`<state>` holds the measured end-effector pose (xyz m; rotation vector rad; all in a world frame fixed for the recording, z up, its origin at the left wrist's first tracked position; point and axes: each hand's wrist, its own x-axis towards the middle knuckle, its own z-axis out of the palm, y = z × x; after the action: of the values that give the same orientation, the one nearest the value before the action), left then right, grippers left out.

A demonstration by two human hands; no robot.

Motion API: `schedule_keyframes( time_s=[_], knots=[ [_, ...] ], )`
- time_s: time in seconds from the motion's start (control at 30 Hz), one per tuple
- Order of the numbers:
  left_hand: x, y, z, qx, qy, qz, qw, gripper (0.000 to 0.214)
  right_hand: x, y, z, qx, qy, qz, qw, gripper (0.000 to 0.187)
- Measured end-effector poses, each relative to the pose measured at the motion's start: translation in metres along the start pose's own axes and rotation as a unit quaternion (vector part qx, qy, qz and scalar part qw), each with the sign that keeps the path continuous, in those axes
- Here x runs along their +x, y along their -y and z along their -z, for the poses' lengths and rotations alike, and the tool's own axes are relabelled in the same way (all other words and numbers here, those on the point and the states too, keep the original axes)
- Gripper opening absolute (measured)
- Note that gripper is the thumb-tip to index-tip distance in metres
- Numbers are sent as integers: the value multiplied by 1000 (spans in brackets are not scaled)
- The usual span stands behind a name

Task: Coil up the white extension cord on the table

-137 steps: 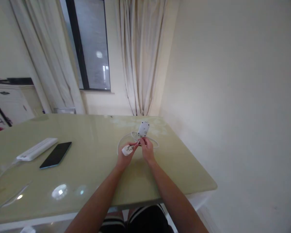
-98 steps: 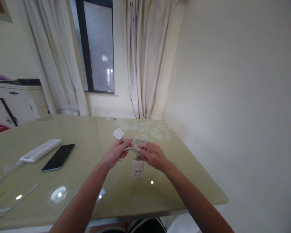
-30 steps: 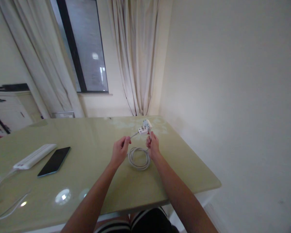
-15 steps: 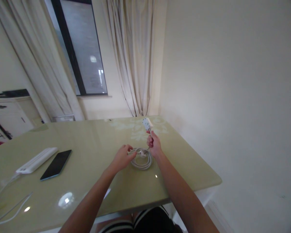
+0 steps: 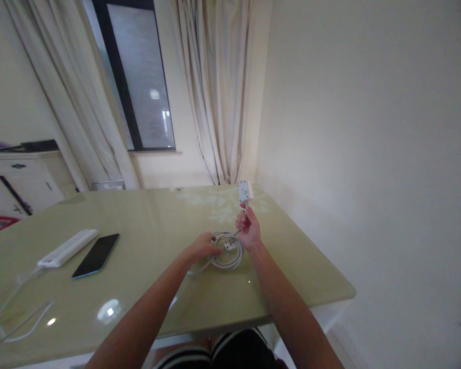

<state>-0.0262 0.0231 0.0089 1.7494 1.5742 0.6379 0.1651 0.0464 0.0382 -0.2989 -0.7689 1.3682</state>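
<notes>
A white cord lies coiled (image 5: pixel 226 258) on the pale green glass table (image 5: pixel 149 241). My left hand (image 5: pixel 202 249) rests on the coil's left side, fingers pinched on the white plug (image 5: pixel 228 244) inside the loop. Closed round the cord, my right hand (image 5: pixel 248 229) holds it just below the small white socket block (image 5: pixel 245 191). The block stands up above my fist, lifted off the table.
A black phone (image 5: pixel 96 254) and a long white power strip (image 5: pixel 67 247) lie at the left, with thin white cables (image 5: pixel 19 320) near the front left edge. A bare wall runs along the right, curtains and a window at the back, a white cabinet (image 5: pixel 15 179) far left.
My left hand has dropped from holding the cord in the air onto the coil on the table. My right hand has raised the socket block higher.
</notes>
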Motion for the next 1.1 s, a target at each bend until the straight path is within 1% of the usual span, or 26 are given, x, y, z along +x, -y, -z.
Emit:
schedule_keyframes(
  time_s=[0.07,0.17,0.23,0.27,0.33,0.4,0.47,0.53,0.57,0.6,0.63,0.67,0.7,0.73,0.83,0.9,0.93,0.97,1.0,1.03,1.1],
  knots=[
    [0,-3,2,71,-34,-1,997,42,-2,4,-4,15,15,23,1000,35],
    [-3,-12,7,192,-87,-1,977,21,-4,8,-10,22,32,46,998,29],
    [-5,-16,12,240,-130,-5,962,8,-5,8,-11,20,37,46,998,28],
    [-6,-17,14,251,-151,-5,956,8,-5,7,-10,19,37,43,998,27],
    [-7,-13,19,246,-190,-7,951,16,-5,4,-9,16,32,34,999,26],
    [-7,-5,23,198,-224,-20,954,23,-4,1,-6,7,25,26,999,26],
    [-6,5,25,96,-244,-40,964,24,-3,-2,-3,-3,18,23,1000,26],
    [-6,14,25,-73,-219,-49,972,18,0,-5,0,-12,10,24,1000,28],
    [-5,17,24,-176,-199,-46,963,19,1,-6,2,-18,4,24,1000,29],
    [-5,19,23,-278,-187,-39,941,25,2,-8,3,-25,-2,23,999,30],
    [-4,20,22,-370,-188,-32,909,32,2,-10,5,-31,-9,22,999,30],
    [-3,22,22,-443,-207,-26,872,36,3,-12,7,-36,-16,19,999,30],
    [-2,23,24,-493,-241,-18,836,36,4,-13,9,-39,-23,16,999,30],
    [-1,24,26,-522,-283,-9,804,33,5,-15,11,-38,-31,13,999,29],
    [2,34,42,-544,-414,14,730,15,8,-14,21,-16,-73,19,997,27],
    [3,45,58,-547,-483,25,683,23,13,-8,31,0,-120,41,992,25],
    [3,51,67,-550,-504,31,665,28,16,-4,36,7,-146,56,988,24],
    [3,56,74,-553,-514,37,655,32,18,-1,41,11,-167,68,983,24],
    [3,61,80,-555,-516,44,650,35,21,3,45,12,-184,78,980,24],
    [3,65,84,-551,-515,53,655,37,23,6,49,12,-197,83,977,24],
    [5,70,88,-527,-508,71,677,37,25,9,54,11,-213,86,973,24]
  ],
)
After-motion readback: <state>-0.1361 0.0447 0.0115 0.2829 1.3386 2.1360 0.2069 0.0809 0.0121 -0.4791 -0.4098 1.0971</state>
